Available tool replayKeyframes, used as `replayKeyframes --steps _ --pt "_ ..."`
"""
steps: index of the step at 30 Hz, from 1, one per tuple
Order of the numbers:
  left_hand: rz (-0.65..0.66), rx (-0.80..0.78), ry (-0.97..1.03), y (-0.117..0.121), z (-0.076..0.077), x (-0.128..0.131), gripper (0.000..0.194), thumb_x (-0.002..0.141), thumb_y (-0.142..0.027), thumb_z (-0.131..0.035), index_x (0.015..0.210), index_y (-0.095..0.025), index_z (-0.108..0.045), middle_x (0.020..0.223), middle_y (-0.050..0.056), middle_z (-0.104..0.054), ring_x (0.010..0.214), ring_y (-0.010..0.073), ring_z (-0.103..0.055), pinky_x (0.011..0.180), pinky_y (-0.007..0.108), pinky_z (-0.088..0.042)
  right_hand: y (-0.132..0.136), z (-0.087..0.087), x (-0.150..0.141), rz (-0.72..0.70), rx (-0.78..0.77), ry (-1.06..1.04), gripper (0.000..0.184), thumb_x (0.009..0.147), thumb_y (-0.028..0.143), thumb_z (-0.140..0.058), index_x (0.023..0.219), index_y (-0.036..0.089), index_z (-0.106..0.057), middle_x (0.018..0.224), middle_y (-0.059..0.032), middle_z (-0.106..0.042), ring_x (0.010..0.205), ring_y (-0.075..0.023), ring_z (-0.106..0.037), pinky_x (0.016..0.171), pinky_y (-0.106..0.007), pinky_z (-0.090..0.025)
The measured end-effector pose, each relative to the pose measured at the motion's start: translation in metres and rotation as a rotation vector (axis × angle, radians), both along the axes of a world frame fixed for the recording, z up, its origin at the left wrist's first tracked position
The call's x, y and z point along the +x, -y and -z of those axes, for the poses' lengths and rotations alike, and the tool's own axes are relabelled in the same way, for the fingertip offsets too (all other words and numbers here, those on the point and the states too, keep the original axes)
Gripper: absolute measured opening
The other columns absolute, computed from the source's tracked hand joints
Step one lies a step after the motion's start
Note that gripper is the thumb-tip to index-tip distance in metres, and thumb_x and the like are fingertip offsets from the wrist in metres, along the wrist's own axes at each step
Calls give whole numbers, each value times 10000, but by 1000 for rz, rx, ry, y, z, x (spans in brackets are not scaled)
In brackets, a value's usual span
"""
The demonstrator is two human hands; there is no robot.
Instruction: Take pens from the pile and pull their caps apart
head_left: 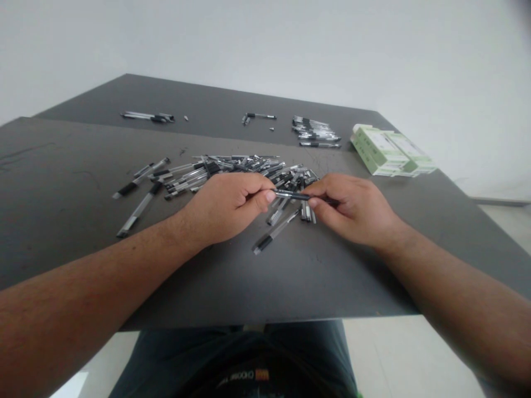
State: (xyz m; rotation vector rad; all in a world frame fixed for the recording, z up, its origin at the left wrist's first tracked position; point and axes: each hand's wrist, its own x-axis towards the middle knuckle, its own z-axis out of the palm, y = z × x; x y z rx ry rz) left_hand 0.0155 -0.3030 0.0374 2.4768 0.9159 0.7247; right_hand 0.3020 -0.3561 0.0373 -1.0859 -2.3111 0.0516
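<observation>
Between my two hands a pen with a clear and black body is held level above the table. My left hand pinches its left end between thumb and forefinger. At the other end, beside the black part, my right hand grips it the same way. Just behind and below lies a heap of pens, clear with black grips, partly hidden by both hands. One loose pen rests on the table under the held one.
Grey tables meet at a seam. Separate pens lie left of the heap. Farther back are a small bundle of pens, a lone pen with small parts, and a stack of pens. Green-and-white boxes stand at right.
</observation>
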Motion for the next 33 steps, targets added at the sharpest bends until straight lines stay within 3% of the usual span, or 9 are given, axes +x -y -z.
replayKeyframes --steps 33 --pt "22 -2 -36 -1 -5 2 316 1040 -369 -522 823 -238 -712 785 -7 -790 744 182 -717 748 302 -477 1 3 -2 9 -14 -9 160 1052 222 -669 1113 254 -814 975 -35 -860 873 -219 -810 839 -353 -651"
